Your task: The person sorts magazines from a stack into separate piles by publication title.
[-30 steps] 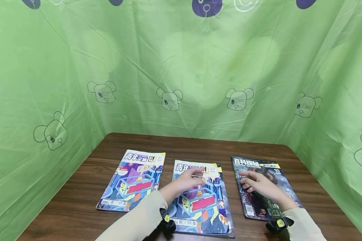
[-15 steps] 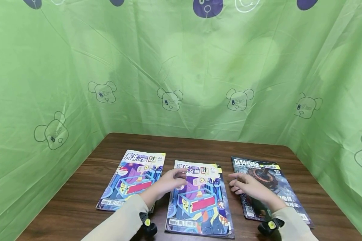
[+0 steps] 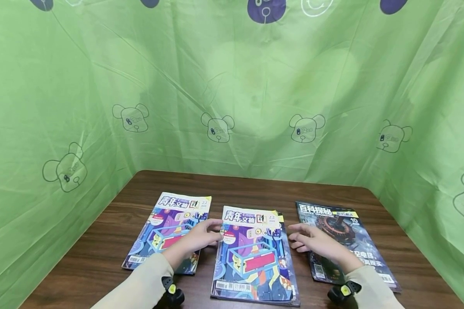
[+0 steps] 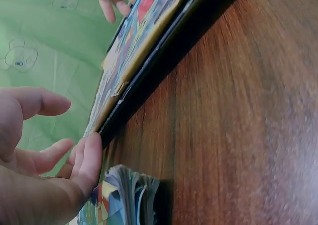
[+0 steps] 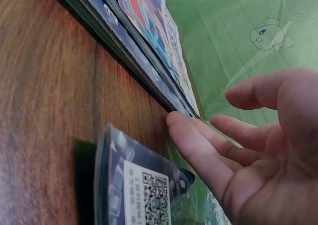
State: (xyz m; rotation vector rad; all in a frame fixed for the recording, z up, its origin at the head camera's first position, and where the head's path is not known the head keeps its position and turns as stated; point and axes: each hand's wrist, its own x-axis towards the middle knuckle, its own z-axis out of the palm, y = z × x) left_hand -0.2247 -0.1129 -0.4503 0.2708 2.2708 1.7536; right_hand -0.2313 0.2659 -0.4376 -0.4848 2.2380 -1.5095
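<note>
Green fabric [image 3: 170,86] encloses a wooden tabletop [image 3: 255,189]. At left, one magazine [image 3: 164,234] lies flat. The left hand [image 3: 199,237], fingers loosely extended, stands at the left edge of the central magazine stack [image 3: 251,253]. The right hand [image 3: 317,242], apart from the left and equally loose, faces the right edge; contact there cannot be confirmed. At far right lies a dark magazine [image 3: 355,240]. Present step, by judgement: squaring the stack. Next move likely requires even inward pressure.

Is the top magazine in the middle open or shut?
Shut. The top magazine lies flat, its whole front cover facing up, between the left hand and the right hand.
</note>
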